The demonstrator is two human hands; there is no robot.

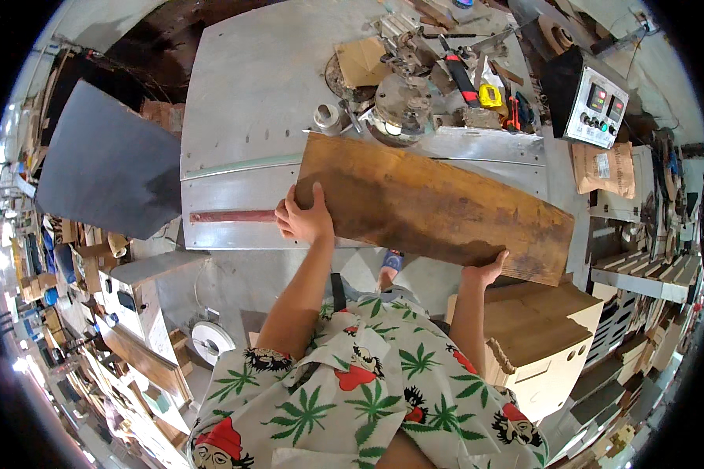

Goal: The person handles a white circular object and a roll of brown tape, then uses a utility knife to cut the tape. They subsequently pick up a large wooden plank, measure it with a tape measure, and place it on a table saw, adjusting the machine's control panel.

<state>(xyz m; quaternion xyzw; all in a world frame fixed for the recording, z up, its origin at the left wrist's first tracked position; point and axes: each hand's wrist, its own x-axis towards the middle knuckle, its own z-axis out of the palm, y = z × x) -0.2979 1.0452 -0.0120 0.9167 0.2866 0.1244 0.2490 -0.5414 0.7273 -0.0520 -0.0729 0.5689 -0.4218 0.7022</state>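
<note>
A long, stained brown wooden board (430, 199) is held out in front of me, tilted so its right end lies lower. My left hand (305, 216) grips its left edge, thumb on the upper face. At the near edge toward the right end, my right hand (486, 270) has its thumb over the top; its other fingers are hidden underneath. Beneath the board lies a grey metal worktable (250, 102). A thin red strip (231, 216) rests on the table beside my left hand. Past the board's far edge stands a round metal fixture (403, 105).
A metal ring (327, 119), a yellow tape measure (490, 95), a red-and-black tool (460, 74) and orange-handled pliers (513, 113) crowd the table's far right. A control box (598, 105) stands further right. Below my right arm is an open cardboard box (544, 336). A dark panel (105, 164) stands left.
</note>
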